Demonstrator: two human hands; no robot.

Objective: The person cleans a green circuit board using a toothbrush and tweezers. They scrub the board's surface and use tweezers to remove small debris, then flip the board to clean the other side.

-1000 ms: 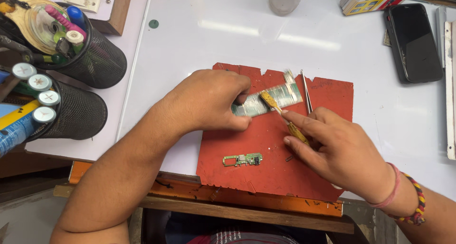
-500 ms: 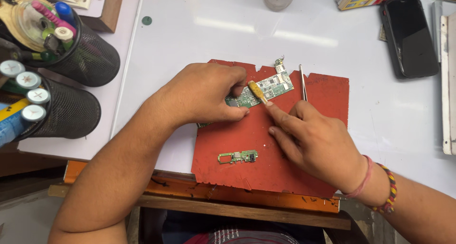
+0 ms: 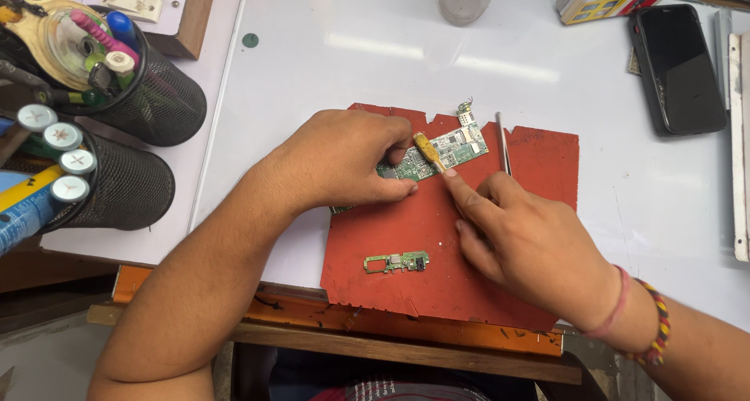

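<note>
White counter (image 3: pixel 328 81) carried a worn red mat (image 3: pixel 469 284). Green circuit board (image 3: pixel 449 153) lay on the mat's upper part, long axis running diagonally, high end pointing up-right toward a small connector tab, low end tucked under the left hand (image 3: pixel 348 163). Left hand's fingers were pressed down, pinning the board. Right hand (image 3: pixel 527 241) pinched a yellow-handled tool (image 3: pixel 429 151), its working end on the board. Risk, as judged: a slip of the tool could gouge components, or the board could skid if the hold eased. Tweezers (image 3: pixel 504 142) lay just beside; smaller green board (image 3: pixel 397 262) lower down; black phone (image 3: pixel 676 67) well apart; mesh tool cups (image 3: pixel 137 147) far left.
</note>
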